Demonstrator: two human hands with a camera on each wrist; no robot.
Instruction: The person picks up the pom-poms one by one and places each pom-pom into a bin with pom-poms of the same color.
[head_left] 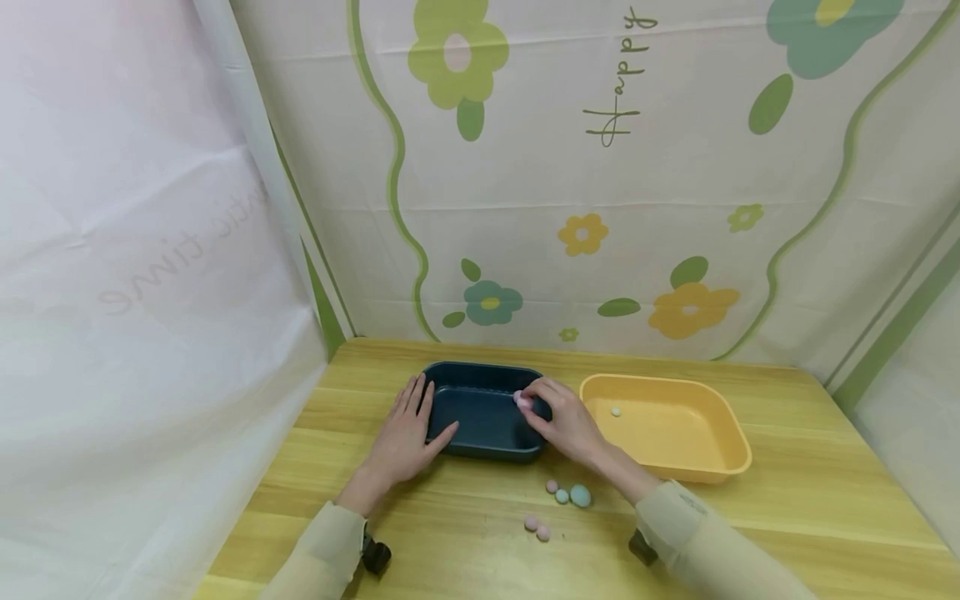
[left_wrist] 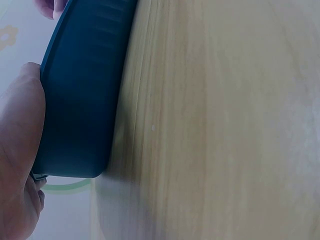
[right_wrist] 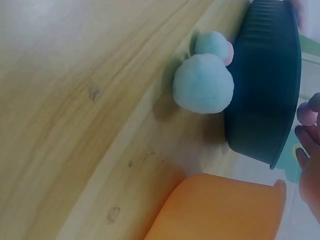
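My left hand (head_left: pixel 405 437) rests on the left end of a dark blue tray (head_left: pixel 480 454), fingers extended along the rim and thumb over its front corner. In the left wrist view the tray's outer wall (left_wrist: pixel 82 95) stands beside that hand. At the tray's right end, my right hand (head_left: pixel 566 421) pinches a pink pom-pom (head_left: pixel 523 402) between thumb and fingertips, above the inside. Whether a second pink one is there, I cannot tell. The right wrist view shows the held ball (right_wrist: pixel 306 114) partly hidden by fingers.
A yellow tray (head_left: pixel 738 442) stands to the right, with a small pale green pom-pom (head_left: pixel 616 412) inside. In front lie a large mint pom-pom (head_left: pixel 581 496), a smaller one (head_left: pixel 562 496) and a pink one (head_left: pixel 552 486). Two pink pom-poms (head_left: pixel 537 528) lie nearer. A printed curtain (head_left: pixel 510 183) hangs behind.
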